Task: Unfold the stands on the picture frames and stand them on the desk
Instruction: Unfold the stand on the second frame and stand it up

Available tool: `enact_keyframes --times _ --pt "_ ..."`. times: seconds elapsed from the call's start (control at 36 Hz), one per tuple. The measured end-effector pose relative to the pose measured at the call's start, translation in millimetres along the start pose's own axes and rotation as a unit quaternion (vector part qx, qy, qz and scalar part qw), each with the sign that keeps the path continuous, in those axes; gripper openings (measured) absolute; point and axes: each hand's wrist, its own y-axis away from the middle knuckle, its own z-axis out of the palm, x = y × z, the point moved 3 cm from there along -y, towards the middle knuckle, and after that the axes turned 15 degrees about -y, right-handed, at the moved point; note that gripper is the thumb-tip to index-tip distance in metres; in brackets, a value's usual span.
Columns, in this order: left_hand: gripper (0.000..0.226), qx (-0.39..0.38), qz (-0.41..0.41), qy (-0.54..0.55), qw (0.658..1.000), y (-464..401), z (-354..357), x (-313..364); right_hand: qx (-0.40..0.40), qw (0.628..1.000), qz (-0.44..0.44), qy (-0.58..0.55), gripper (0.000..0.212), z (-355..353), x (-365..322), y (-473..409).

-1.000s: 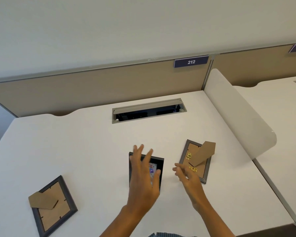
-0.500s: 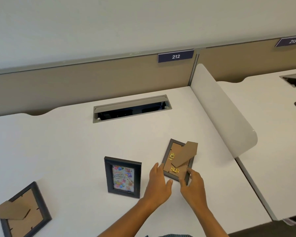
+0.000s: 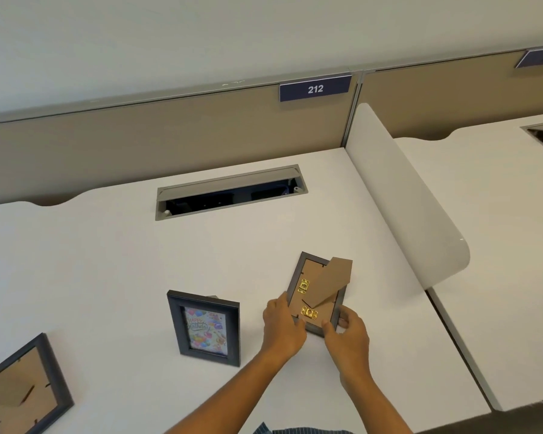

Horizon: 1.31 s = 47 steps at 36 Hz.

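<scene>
— What sits around the frames on the white counter [image 3: 113, 252]?

— A grey cable hatch [image 3: 231, 192] is set into it near the back, lid tilted open, dark inside. Behind runs a tan partition [image 3: 138, 145] with a blue label reading 212 [image 3: 315, 88]. A white rounded divider [image 3: 402, 208] stands to the right, walling off a neighbouring desk.

— How many frames?

— Three. One dark frame [image 3: 205, 327] stands upright, showing a birthday picture. A second frame [image 3: 318, 292] lies back-up just to its right, its cardboard stand [image 3: 331, 281] swung out, two brass clips on the backing. The third frame [image 3: 22, 386] lies back-up at the far left, stand also lifted.

— And the hands?

— The left hand [image 3: 282, 324] curls its fingers onto the near left corner of the second frame; the right hand [image 3: 347, 328] pinches the near right corner, thumb on top. Both have closed on it.

— Anything unclear?

— The third frame is cut off by the edge. Whether the second frame's near end is raised off the counter is hard to judge. A dark object at the right border is too cropped to name.
</scene>
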Motion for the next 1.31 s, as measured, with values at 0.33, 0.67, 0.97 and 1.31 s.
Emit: enact_keyframes --times 0.33,0.67,0.97,1.31 --pt "0.07 -0.014 0.054 0.014 0.998 2 -6 0 -0.051 0.998 -0.017 -0.023 0.049 -14 -10 -11" --pt "0.044 0.081 0.151 0.011 0.985 21 -25 24 -0.06 0.979 -0.18 0.076 0.063 -36 -35 -2" --pt "0.012 0.129 0.219 0.066 0.965 35 -55 53 -0.032 0.953 -0.302 0.016 0.041 -58 -85 -2" --pt "0.006 0.136 0.241 0.171 0.946 52 -101 75 -0.076 0.967 -0.238 -0.06 0.013 -83 -146 22"
